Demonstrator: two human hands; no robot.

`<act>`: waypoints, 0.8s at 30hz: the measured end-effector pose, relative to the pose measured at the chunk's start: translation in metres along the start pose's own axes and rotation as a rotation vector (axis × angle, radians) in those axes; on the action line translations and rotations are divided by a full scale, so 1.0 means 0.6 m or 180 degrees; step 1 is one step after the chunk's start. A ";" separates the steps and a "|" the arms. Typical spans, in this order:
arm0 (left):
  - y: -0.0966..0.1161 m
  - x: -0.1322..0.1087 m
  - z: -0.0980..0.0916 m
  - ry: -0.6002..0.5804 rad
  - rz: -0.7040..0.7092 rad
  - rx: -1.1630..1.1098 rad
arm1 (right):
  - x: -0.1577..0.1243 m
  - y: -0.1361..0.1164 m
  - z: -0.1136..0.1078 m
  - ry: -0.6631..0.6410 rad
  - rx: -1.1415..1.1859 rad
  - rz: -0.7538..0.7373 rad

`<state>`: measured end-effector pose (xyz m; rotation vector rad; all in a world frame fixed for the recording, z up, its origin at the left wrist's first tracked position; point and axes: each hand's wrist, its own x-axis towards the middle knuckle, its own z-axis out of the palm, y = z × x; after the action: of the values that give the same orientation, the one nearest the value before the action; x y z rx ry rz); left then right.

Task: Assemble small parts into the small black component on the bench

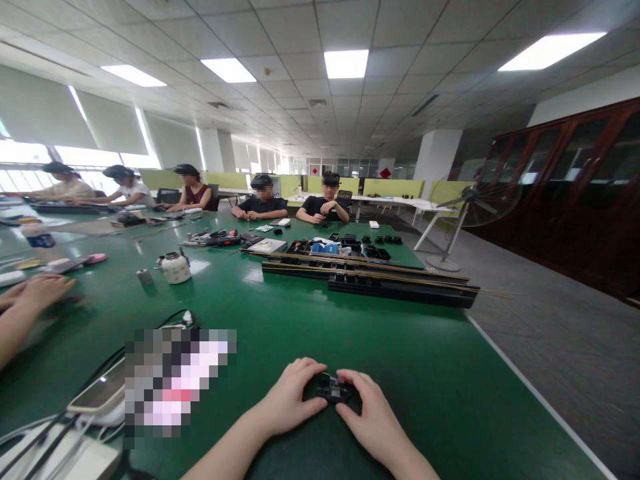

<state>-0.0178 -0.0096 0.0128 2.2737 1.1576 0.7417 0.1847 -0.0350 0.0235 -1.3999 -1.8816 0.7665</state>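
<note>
A small black part (334, 389) with some metallic and light-coloured bits on top lies low over the green table (280, 327), between my two hands. Fingers and thumb of my left hand (295, 395) grip its left end. On the other end, my right hand (367, 403) holds it with thumb and fingertips. The part's exact kind is too small to make out, and its ends are partly covered by my fingers.
Black trays with long thin rods (370, 273) lie across the table ahead. A cream jar (176, 267) and a small metal cylinder (145, 277) stand left. Cables and a phone (100, 393) lie near left. Another person's hand (47, 291) rests at far left. Several people sit beyond.
</note>
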 end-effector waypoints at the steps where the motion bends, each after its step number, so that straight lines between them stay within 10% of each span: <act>1: -0.001 0.000 0.001 0.0004 0.0001 0.0004 | 0.000 0.000 -0.001 0.0005 0.0007 0.0004; 24: 0.004 0.002 0.004 -0.0040 -0.0038 -0.0009 | -0.003 0.002 -0.008 -0.0005 0.0103 0.0051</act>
<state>-0.0142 -0.0101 0.0126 2.2640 1.1628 0.7230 0.1894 -0.0362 0.0251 -1.3962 -1.8532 0.8028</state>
